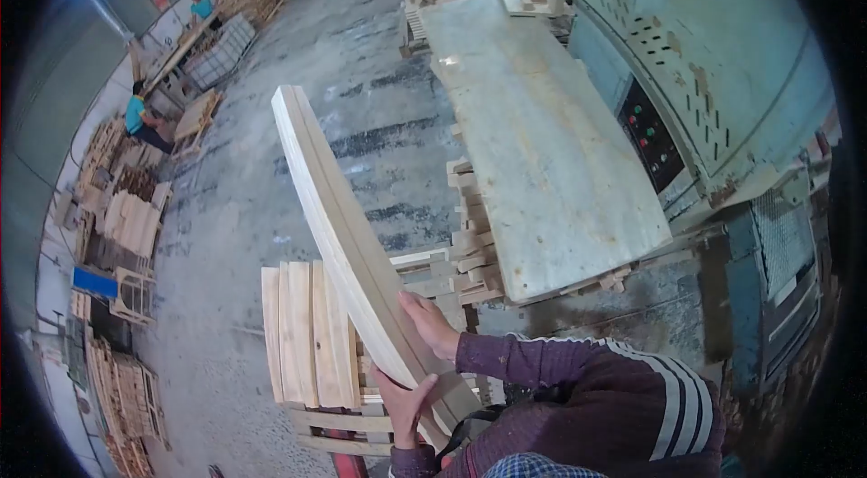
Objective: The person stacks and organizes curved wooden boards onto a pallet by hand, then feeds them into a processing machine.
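left hand (pixel 405 399) clasps boards (pixel 339 225), right (pixel 433 326) touches, seemingly flat

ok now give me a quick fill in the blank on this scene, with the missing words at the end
1. The left hand grips and the right hand touches boards made of ____.
2. The dark sleeve is striped in ____.
3. In view, the panel is to the ____ of the pale sheet.

Missing words: wood; white; right

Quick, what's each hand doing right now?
Left hand: closed around the long curved wood, thumb on top.
Right hand: against the wood's right side; whether its fingers are closed underneath can't be told.
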`<state>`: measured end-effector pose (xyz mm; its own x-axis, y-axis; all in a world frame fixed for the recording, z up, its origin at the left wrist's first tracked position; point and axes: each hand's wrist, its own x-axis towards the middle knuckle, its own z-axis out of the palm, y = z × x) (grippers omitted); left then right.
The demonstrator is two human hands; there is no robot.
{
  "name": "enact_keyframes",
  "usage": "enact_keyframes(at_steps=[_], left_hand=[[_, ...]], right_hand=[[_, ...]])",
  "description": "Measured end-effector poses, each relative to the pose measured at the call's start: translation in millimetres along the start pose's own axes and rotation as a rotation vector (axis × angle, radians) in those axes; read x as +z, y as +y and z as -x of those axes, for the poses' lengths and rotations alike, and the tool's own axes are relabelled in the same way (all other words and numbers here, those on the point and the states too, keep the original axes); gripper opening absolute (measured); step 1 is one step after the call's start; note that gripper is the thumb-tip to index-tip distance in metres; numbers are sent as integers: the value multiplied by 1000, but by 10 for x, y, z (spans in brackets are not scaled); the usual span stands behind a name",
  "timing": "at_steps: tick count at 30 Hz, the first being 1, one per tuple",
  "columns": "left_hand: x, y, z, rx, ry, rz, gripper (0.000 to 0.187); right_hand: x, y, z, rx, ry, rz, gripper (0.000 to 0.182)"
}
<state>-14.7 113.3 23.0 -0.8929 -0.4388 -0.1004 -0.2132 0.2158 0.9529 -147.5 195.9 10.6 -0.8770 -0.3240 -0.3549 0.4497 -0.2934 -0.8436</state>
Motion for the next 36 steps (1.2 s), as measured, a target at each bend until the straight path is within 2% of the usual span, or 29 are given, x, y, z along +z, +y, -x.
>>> enact_keyframes(at_steps=[2, 4, 5, 6, 7, 8, 10, 11, 13, 16, 18, 20, 24, 27, 29, 30, 32, 33, 35, 36], left_hand=[[66, 0, 121, -50, -26, 72, 87], [69, -63, 246, -95, -14, 200, 84], [40, -85, 291, -76, -53, 331, 80], [6, -97, 317, -59, -91, 462, 76], [-45, -39, 359, -61, -113, 492, 77], [-67, 34, 453, -72, -122, 530, 78], [-218, 38, 601, -57, -85, 481, 80], [-292, 3, 672, -35, -49, 437, 82], [-455, -138, 798, -79, 4, 466, 81], [-589, -213, 821, -113, 83, 527, 80], [-594, -179, 759, -109, 143, 568, 76], [-517, -137, 669, -151, 197, 550, 69], [-179, 42, 291, -261, 254, 468, 57], [119, 188, 3, -338, 265, 412, 49], [289, 253, -138, -382, 268, 377, 44], [365, 267, -195, -404, 267, 359, 42], [467, 300, -253, -424, 263, 372, 45], [502, 313, -288, -429, 247, 381, 47], [561, 316, -329, -435, 227, 396, 50], [567, 311, -326, -431, 213, 414, 52]], right_hand=[[-105, -91, 267, -38, 45, 48, 54], [-211, -212, 465, -6, -100, 186, 54], [-260, -237, 536, -11, -90, 186, 54], [-305, -267, 594, -28, -185, 264, 54], [-355, -317, 633, -45, -281, 342, 54], [-455, -367, 673, -37, -279, 352, 54], [-646, -422, 633, -347, -331, 692, 54], [-859, -455, 530, -579, -227, 942, 52], [-1325, -755, 295, -729, -86, 1000, 53], [-2061, -1528, -99, -817, 191, 1159, 62], [-2664, -1928, -636, -913, 401, 1302, 67], [-3118, -2456, -1182, -861, 555, 1431, 74], [-3584, -3431, -2206, -688, 777, 1610, 85], [-4035, -3891, -3135, -733, 859, 1701, 86], [-4342, -4030, -3669, -672, 968, 1905, 87], [-4366, -4051, -3772, -667, 957, 1902, 87], [-4387, -4081, -3908, -430, 857, 1931, 71], [-4434, -4038, -3975, -426, 857, 1930, 71], [-4488, -3899, -4045, -377, 833, 1977, 85], [-4403, -3883, -3936, -240, 660, 1923, 81]])
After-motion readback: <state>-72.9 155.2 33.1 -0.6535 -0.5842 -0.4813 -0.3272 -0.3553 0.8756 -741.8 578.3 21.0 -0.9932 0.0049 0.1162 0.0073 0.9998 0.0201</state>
